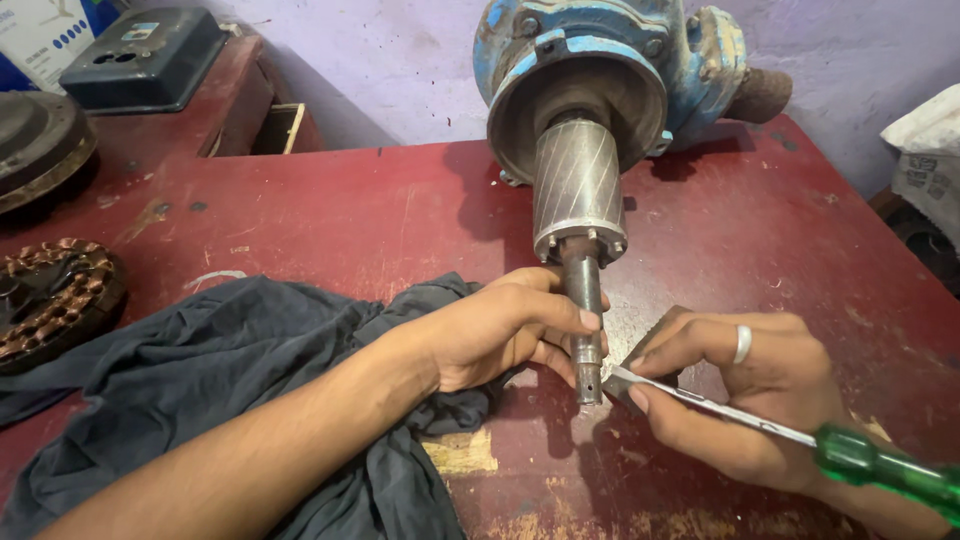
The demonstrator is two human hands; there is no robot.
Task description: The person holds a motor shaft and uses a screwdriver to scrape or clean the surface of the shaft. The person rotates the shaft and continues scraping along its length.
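Red table (800,230) scuffed. Your left hand (500,330) grips shaft (585,310); right hand (740,390) clamps screwdriver (800,435). Tip may slip, poke fingers.

left hand (500,335): bare, no sleeve | right hand (745,395): bare, plain silver ring (742,344)

Soft even indoor light, faint shadows beneath the hands, sharp centre; wide-angle stretch at edges
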